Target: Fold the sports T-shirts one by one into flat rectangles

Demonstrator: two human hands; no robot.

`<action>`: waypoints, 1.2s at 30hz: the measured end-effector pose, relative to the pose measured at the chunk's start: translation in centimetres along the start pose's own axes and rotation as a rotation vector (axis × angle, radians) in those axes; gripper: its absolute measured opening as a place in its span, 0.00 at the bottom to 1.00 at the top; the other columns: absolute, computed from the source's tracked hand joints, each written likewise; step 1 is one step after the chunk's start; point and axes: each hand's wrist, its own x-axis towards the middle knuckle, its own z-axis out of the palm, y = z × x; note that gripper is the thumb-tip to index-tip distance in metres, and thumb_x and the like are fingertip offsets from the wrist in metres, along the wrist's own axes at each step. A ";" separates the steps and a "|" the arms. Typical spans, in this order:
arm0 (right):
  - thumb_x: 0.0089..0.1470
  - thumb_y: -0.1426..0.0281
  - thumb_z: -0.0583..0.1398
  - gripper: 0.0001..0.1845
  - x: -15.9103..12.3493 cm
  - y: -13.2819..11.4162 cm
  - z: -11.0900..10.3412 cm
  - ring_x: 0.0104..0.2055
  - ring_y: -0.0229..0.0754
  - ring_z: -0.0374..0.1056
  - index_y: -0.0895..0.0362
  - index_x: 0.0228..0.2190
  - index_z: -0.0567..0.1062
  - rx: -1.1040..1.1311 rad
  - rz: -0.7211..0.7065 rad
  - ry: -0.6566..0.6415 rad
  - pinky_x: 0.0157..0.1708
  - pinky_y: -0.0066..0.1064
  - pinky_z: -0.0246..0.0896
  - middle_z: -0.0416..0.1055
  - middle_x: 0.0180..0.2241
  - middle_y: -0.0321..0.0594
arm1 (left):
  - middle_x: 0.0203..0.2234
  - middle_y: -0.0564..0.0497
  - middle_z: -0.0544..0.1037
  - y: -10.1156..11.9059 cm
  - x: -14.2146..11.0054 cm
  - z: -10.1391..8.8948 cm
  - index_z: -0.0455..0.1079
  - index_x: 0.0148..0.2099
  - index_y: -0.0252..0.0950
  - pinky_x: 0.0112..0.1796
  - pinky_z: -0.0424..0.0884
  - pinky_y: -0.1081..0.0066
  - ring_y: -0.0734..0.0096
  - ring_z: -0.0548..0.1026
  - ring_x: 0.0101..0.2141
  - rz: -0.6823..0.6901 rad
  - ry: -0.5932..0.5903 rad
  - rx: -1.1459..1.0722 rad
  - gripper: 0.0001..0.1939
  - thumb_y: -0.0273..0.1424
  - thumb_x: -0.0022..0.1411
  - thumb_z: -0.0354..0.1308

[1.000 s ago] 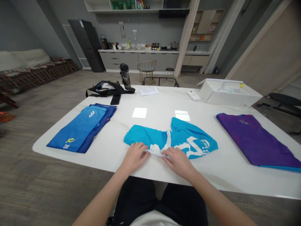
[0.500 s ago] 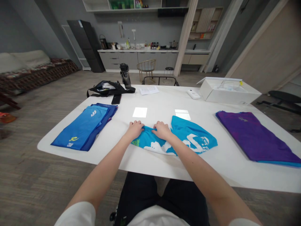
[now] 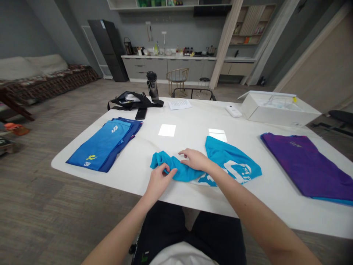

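A turquoise garment with white print [image 3: 234,163] lies rumpled on the white table in front of me; its exact kind does not show. Its left part is bunched up, plain side showing. My left hand [image 3: 160,181] is at the near edge of that bunched part, fingers curled and thumb against the cloth. My right hand [image 3: 195,159] rests over the middle of the garment, thumb and forefinger apart. To the left lies a folded stack of blue clothes [image 3: 102,143]. A folded purple garment [image 3: 295,162] lies on the right, with turquoise cloth beneath it.
Along the table's [image 3: 132,162] far side are a black bag [image 3: 128,101], a dark phone [image 3: 141,113], a water bottle [image 3: 152,86], a printed sheet [image 3: 179,105], a small white device [image 3: 233,111] and an open white box [image 3: 278,110]. Chairs and a kitchen counter stand beyond.
My left hand has come nearer to me from the garment's far edge. The garment's left part has bunched up, hiding its green mark. My right hand has loosened. The view has shifted slightly.
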 end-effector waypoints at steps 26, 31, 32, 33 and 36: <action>0.55 0.68 0.67 0.16 6.5 8.3 -2.5 0.47 0.46 0.74 0.51 0.47 0.79 -0.100 0.379 0.065 0.46 0.31 0.65 0.80 0.44 0.41 | 0.44 0.46 0.78 2.2 12.3 8.0 0.73 0.49 0.39 0.40 0.71 0.65 0.58 0.77 0.45 0.289 -0.240 0.658 0.10 0.34 0.71 0.54; 0.54 0.70 0.66 0.05 5.9 8.8 -4.5 0.42 0.45 0.74 0.54 0.36 0.81 -0.110 0.320 0.031 0.43 0.30 0.63 0.79 0.37 0.40 | 0.41 0.48 0.78 1.0 12.6 4.1 0.74 0.44 0.41 0.43 0.71 0.66 0.62 0.75 0.43 0.505 -0.091 0.475 0.09 0.33 0.73 0.52; 0.55 0.69 0.66 0.04 5.1 9.0 -5.7 0.40 0.45 0.73 0.55 0.34 0.80 -0.083 0.308 0.051 0.41 0.31 0.63 0.78 0.34 0.40 | 0.40 0.48 0.78 0.6 12.7 2.8 0.74 0.44 0.41 0.44 0.71 0.65 0.62 0.75 0.43 0.548 -0.030 0.403 0.10 0.34 0.73 0.51; 0.56 0.67 0.65 0.05 4.2 9.1 -7.0 0.38 0.44 0.73 0.55 0.33 0.79 -0.040 0.292 0.079 0.39 0.31 0.63 0.78 0.33 0.39 | 0.39 0.48 0.78 0.2 13.0 1.6 0.74 0.44 0.41 0.45 0.72 0.64 0.62 0.75 0.44 0.577 0.037 0.328 0.10 0.34 0.73 0.51; 0.55 0.57 0.65 0.14 1.1 9.0 -10.7 0.32 0.40 0.68 0.56 0.31 0.75 0.326 0.163 0.222 0.33 0.31 0.61 0.74 0.29 0.37 | 0.40 0.48 0.79 -0.8 14.4 -1.0 0.75 0.46 0.42 0.46 0.72 0.63 0.62 0.75 0.44 0.561 0.200 0.113 0.11 0.36 0.73 0.50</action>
